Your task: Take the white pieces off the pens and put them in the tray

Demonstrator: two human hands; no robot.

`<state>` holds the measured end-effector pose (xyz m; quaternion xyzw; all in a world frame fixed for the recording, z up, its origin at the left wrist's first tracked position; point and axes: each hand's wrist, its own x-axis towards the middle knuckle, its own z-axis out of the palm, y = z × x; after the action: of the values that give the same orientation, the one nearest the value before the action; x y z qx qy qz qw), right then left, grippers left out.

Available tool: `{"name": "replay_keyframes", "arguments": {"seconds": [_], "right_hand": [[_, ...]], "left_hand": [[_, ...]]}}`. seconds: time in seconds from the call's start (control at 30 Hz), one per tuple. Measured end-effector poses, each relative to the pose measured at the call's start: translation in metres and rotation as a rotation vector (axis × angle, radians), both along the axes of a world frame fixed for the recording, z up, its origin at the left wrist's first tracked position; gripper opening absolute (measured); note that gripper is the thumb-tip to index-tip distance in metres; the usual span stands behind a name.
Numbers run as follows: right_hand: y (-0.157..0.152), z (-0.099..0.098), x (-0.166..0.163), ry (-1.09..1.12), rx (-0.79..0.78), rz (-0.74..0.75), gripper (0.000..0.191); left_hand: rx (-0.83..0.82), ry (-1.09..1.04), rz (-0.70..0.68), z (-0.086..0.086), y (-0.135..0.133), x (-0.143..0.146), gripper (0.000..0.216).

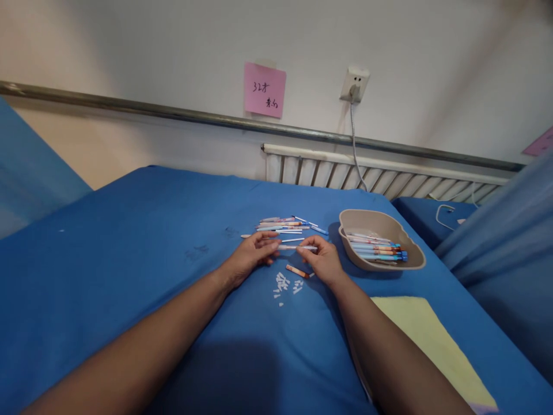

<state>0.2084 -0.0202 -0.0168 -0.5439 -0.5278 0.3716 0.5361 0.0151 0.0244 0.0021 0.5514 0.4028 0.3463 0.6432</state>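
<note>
My left hand (258, 249) and my right hand (320, 259) pinch a thin pale pen refill (288, 247) from opposite ends, level above the blue sheet. Just below it on the sheet lies an orange-and-brown pen cap or barrel (297, 271). Small white pieces (282, 282) are scattered nearer to me. Beyond my fingers is a loose pile of pens and pen parts (280, 223), with white sticks (292, 240) at its near side. A blue pen cap (319, 230) rests at the pile's right end.
To the right stands a beige basket (375, 218) holding several blue and orange pens (375, 249). A folded yellow cloth (425, 328) lies by my right forearm. Behind the blue-covered bed (129, 242) are a white radiator (311, 168), a metal rail (181, 115) and a plugged socket (355, 84).
</note>
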Motion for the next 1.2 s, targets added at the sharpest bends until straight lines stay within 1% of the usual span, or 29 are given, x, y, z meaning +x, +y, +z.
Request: {"name": "replay_keyframes", "arguments": {"seconds": [0.07,0.1,0.17,0.27,0.33,0.4,0.47,0.57,0.63,0.73,0.8,0.9,0.97,1.03,1.07,1.13,1.2], "right_hand": [[0.000,0.000,0.000,-0.008,0.003,-0.003,0.023],[0.000,-0.001,0.000,-0.010,0.003,-0.002,0.023],[0.000,-0.001,0.000,-0.002,0.002,0.006,0.025],[0.000,-0.001,-0.001,0.019,0.001,0.017,0.026],[0.000,0.001,-0.001,0.015,0.002,0.010,0.027],[0.000,0.002,-0.002,0.004,0.005,0.003,0.027],[-0.001,0.002,-0.002,0.001,0.009,0.007,0.026],[0.000,0.000,-0.002,-0.031,0.019,0.024,0.024],[0.000,-0.001,-0.001,-0.136,0.043,0.032,0.020],[-0.002,0.002,-0.002,-0.393,0.122,0.071,0.013],[-0.005,0.006,-0.004,-0.548,0.194,0.112,0.014],[-0.011,0.015,-0.009,-0.693,0.280,0.131,0.017],[-0.016,0.024,-0.009,-0.722,0.310,0.068,0.020],[-0.021,0.034,0.001,-0.705,0.330,-0.051,0.024],[-0.023,0.040,0.011,-0.689,0.332,-0.113,0.027],[-0.026,0.050,0.043,-0.707,0.316,-0.211,0.029],[-0.029,0.058,0.087,-0.798,0.252,-0.236,0.028]], "left_hand": [[-0.043,0.062,-0.032,-0.001,0.000,0.000,0.038],[-0.035,0.089,-0.048,-0.001,0.001,0.000,0.037],[0.038,0.102,-0.051,-0.002,0.001,0.000,0.031],[0.136,0.041,-0.005,-0.001,0.000,0.001,0.026],[0.117,0.000,-0.006,0.000,-0.001,0.001,0.032],[0.048,-0.020,-0.028,0.001,-0.003,0.002,0.042],[-0.005,0.000,-0.053,0.001,-0.003,0.002,0.037],[0.023,0.038,-0.056,0.001,-0.002,0.001,0.031],[0.074,0.050,-0.047,0.003,-0.001,0.000,0.032],[0.121,0.089,-0.029,0.006,-0.001,-0.001,0.032],[0.131,0.093,-0.034,0.008,-0.001,-0.002,0.035],[0.095,-0.014,-0.081,0.012,-0.002,-0.004,0.049],[0.021,-0.097,-0.087,0.013,-0.001,-0.006,0.050],[-0.059,-0.148,-0.045,0.013,0.003,-0.008,0.044],[-0.090,-0.163,-0.016,0.012,0.005,-0.010,0.041],[-0.129,-0.185,0.023,0.010,0.009,-0.011,0.036],[-0.145,-0.202,0.032,0.007,0.012,-0.012,0.034]]}}
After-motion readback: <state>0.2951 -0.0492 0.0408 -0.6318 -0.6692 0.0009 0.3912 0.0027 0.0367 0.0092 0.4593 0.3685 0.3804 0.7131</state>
